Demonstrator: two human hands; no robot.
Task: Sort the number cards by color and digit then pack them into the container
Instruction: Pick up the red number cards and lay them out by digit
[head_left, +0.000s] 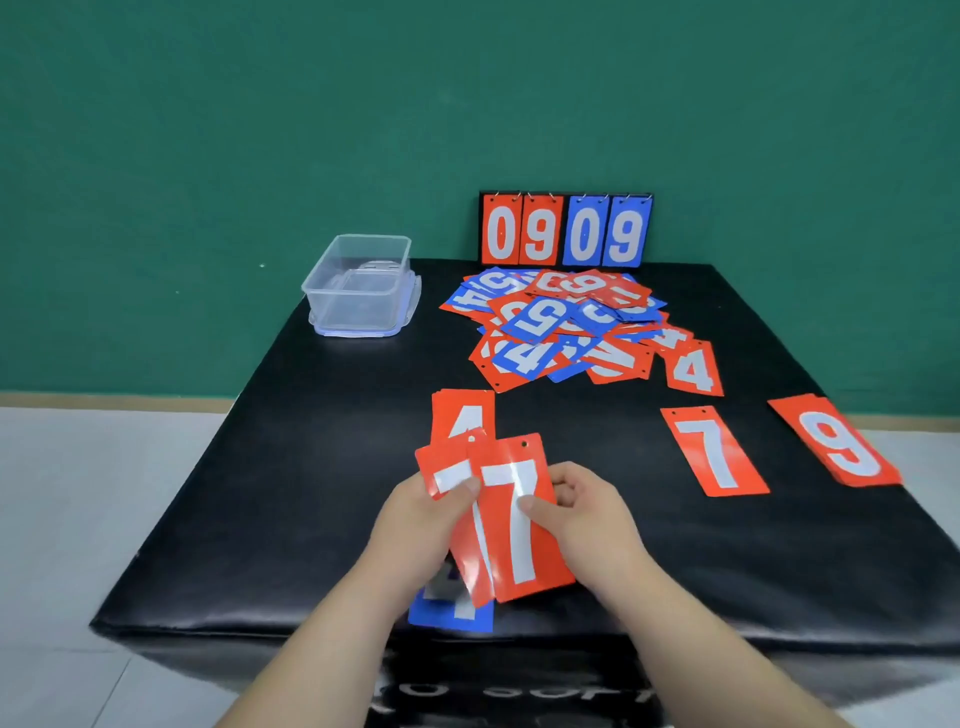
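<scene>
In the head view, the sorting looks to be at an early stage. The left hand (415, 519) and right hand (592, 514) meet over the near part of the black worktop (291, 467), sharing a small fan of red 7 cards (524, 540). Two sevens show, and I cannot tell whether more lie behind them. The left grip pinches the rear card, thumb on its face. The right grip pinches the front card at its right edge, thumb also on the face.

Four sorted places are laid out:
- A red 4 pile (462, 415) lies just beyond the held fan.
- A red 7 card (714, 449) lies to the right of the hands.
- A red 9 pile (836, 441) lies near the right edge.
- One blue card (452, 618) lies at the near edge, mostly hidden by the left wrist, its digit unclear.

How many cards each place holds cannot be counted.

By my judgement, most of the job is left. The mixed heap (556, 322) of red and blue cards at the back is large and too overlapped to count, with a loose red 4 (693, 369) at its right fringe. One clear container (358, 283) stands at the back left, well apart from the heap, with nothing in it, apparently resting on its lid. Behind the heap, one flip scoreboard (566, 228) shows four cards, two red and two blue, reading 0 9 0 9.
</scene>
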